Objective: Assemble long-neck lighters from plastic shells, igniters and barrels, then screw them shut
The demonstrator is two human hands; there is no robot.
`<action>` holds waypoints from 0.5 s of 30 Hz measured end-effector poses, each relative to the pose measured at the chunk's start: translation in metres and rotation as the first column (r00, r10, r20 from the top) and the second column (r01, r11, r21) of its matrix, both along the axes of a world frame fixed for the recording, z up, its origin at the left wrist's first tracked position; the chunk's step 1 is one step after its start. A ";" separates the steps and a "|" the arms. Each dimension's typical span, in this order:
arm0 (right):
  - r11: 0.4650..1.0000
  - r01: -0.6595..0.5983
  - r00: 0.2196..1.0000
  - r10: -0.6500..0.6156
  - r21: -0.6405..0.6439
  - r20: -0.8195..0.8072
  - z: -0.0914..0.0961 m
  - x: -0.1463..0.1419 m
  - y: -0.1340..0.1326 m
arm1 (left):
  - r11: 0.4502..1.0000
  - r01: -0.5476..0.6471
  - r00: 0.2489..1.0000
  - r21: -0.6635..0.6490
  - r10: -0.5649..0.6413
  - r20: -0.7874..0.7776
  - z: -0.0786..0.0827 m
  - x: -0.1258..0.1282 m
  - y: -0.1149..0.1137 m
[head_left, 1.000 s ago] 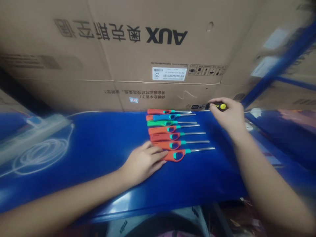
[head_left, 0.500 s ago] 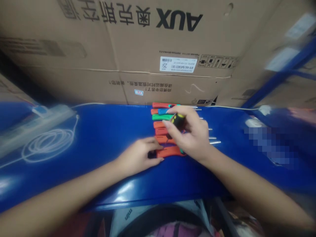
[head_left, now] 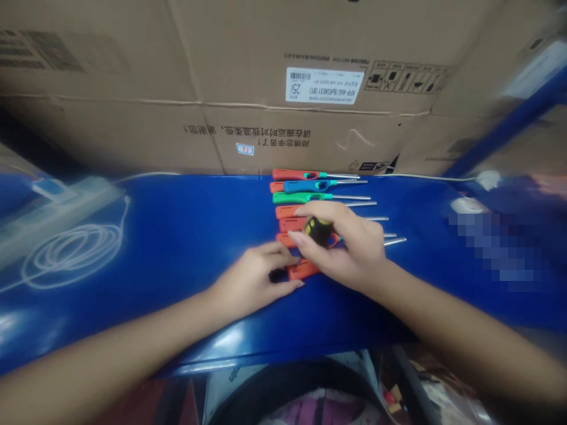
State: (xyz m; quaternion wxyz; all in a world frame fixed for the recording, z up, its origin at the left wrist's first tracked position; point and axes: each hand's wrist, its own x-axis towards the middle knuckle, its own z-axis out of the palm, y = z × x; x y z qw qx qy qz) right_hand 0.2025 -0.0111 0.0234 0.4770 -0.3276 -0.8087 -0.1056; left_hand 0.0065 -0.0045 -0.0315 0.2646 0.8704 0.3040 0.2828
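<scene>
My right hand (head_left: pixel 349 245) is closed round the black-and-yellow handle of a screwdriver (head_left: pixel 317 230), which points down toward the nearest lighter. Its tip is hard to make out. That orange lighter (head_left: pixel 302 270) lies on the blue surface, its left end gripped between the thumb and fingers of my left hand (head_left: pixel 254 274); my right hand covers its far part. Beyond it several long-nosed lighters lie in a row with metal tubes to the right: a green lighter (head_left: pixel 290 198), a blue lighter (head_left: pixel 305 186) and a red lighter (head_left: pixel 290 175) among them.
A large cardboard box (head_left: pixel 248 77) stands upright behind the blue tabletop (head_left: pixel 199 206). On the left lie a coiled white cable (head_left: pixel 73 254) and a power strip (head_left: pixel 75 206). A white plug (head_left: pixel 488 179) and a blurred-out object (head_left: pixel 491 242) are on the right.
My view has tilted down, so the box and row appear higher. Both hands stay at the nearest lighter, which has shifted slightly right; the screwdriver is still in my right hand.
</scene>
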 end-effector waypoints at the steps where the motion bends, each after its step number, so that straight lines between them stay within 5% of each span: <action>1: 1.000 0.006 0.999 -0.007 0.009 0.039 0.003 0.001 -0.001 | 1.000 0.006 1.000 0.007 -0.006 -0.003 0.000 0.000 0.000; 6: 0.998 0.063 0.992 -0.060 -0.026 0.113 0.020 0.003 -0.003 | 1.000 0.003 1.000 -0.009 -0.003 -0.023 0.000 0.000 0.000; 11: 0.989 -0.066 0.931 0.109 -0.133 0.348 0.034 0.005 0.002 | 1.000 0.011 1.000 -0.015 -0.011 -0.020 0.002 0.002 -0.001; 15: 0.973 0.114 0.892 -0.011 -0.200 0.453 0.048 0.008 0.007 | 1.000 0.014 0.999 0.000 -0.014 -0.034 0.003 0.001 -0.001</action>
